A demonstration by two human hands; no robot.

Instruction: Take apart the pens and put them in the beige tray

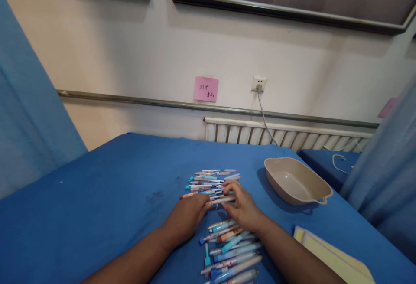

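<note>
Many slim pens lie crosswise in two groups on a blue cloth. My left hand (pixel 190 214) rests at the left ends of the far group of pens (pixel 208 178), its fingers pressed together on the tip of a peach pen (pixel 225 199). Opposite it, my right hand (pixel 243 208) curves over the right ends, thumb and index finger apart, with the peach pen between them. Closer to me is the near group of pens (pixel 236 261), partly under my right wrist. Their barrels are white, blue, teal and orange. My palms hide some of the pens.
A beige plastic basin (pixel 297 182) stands to the right on the blue-covered table (pixel 97 197). Yellow cards or pads (pixel 331 253) lie beside my right forearm. Behind are a radiator (pixel 247 132), a plugged-in cable (pixel 264 117) and a pink note (pixel 206 89). Blue curtains hang at both sides.
</note>
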